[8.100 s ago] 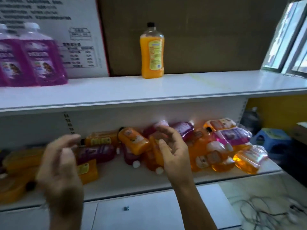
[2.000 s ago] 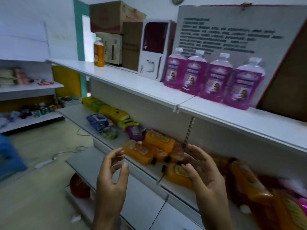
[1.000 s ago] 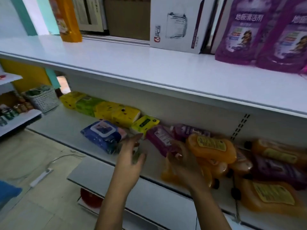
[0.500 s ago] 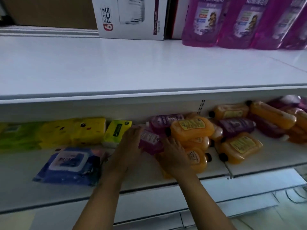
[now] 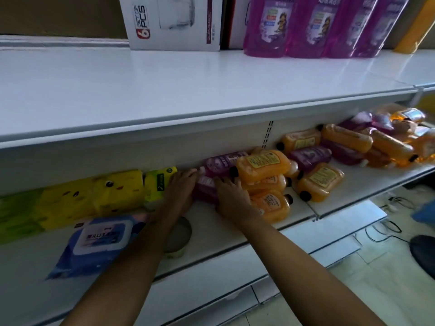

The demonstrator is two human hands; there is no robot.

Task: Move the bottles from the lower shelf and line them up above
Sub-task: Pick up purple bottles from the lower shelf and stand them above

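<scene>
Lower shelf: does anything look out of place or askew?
Yes. The orange and purple bottles lie on their sides, heaped at mixed angles on the lower shelf, while the purple bottles on the upper shelf stand upright.

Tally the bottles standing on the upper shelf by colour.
On the upper shelf:
Purple bottles: 4
Orange bottle, cut off at the frame edge: 1
Total: 5
</scene>
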